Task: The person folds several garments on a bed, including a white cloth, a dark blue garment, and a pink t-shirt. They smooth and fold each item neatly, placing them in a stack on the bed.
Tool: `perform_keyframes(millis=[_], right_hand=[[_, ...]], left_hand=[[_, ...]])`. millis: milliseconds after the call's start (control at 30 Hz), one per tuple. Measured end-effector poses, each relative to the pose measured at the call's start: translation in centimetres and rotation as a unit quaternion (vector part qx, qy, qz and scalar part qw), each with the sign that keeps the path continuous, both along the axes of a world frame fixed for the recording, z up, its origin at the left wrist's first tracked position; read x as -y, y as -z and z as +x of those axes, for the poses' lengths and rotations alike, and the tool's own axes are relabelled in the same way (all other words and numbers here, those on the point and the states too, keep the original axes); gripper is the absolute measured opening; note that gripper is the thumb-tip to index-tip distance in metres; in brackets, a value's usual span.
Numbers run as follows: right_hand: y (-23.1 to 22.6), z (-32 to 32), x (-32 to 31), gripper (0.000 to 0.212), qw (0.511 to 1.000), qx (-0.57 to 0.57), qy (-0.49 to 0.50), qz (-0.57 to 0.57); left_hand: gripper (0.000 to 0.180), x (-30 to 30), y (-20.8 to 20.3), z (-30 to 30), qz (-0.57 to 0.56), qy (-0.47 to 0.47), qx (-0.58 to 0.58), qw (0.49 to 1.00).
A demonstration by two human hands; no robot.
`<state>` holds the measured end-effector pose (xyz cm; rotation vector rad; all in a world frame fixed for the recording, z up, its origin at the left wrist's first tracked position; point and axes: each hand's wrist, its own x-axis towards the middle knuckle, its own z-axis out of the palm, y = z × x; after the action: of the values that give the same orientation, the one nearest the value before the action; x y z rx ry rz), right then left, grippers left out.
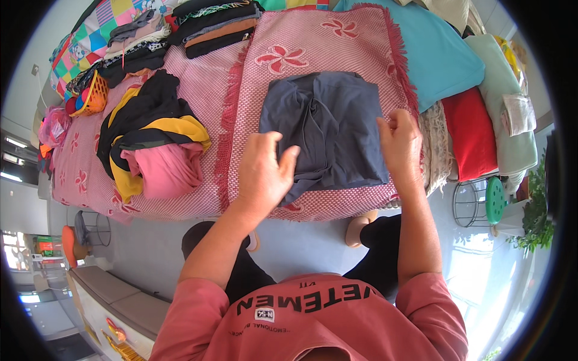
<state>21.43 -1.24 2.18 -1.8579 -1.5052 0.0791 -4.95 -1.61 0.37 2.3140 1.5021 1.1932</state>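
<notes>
A dark slate-grey garment point(352, 129) lies folded into a rough rectangle on a red-and-white patterned blanket point(325, 45). Creases and gathered cloth run down its middle, and a loose flap hangs toward the near left corner. Over its left edge is my left hand point(265, 171), thumb and forefinger spread, nothing between them. My right hand point(401, 144) is by the right edge with its fingers loosely bent; no cloth shows lifted in it. A pile of black, yellow and pink clothes point(162, 141) lies to the left.
Folded dark clothes point(214, 30) are stacked at the far left, near an orange basket point(93, 96). Along the right lie a turquoise cushion point(433, 57), red cloth point(472, 135) and a pale green roll point(503, 102). A green-topped stool point(495, 200) stands on the floor at right.
</notes>
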Motion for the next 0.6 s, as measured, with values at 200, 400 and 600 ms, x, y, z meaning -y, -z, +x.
perform_keyframes(millis=[200, 400, 600], right_hand=[[1.3, -5.5, 1.0, 0.019, 0.967, -0.201, -0.149, -0.051], [1.3, -6.7, 0.4, 0.026, 0.914, -0.341, -0.199, -0.098], [0.9, -8.0, 0.1, 0.026, 0.894, -0.342, -0.278, -0.08]], left_hand=[[0.076, 2.4, 0.2, 4.2, -0.006, 0.077, -0.086, 0.993], [0.085, 1.4, 0.9, 4.2, -0.064, 0.033, -0.066, 0.995], [0.062, 0.4, 1.7, 3.3, -0.069, 0.042, -0.03, 0.996]])
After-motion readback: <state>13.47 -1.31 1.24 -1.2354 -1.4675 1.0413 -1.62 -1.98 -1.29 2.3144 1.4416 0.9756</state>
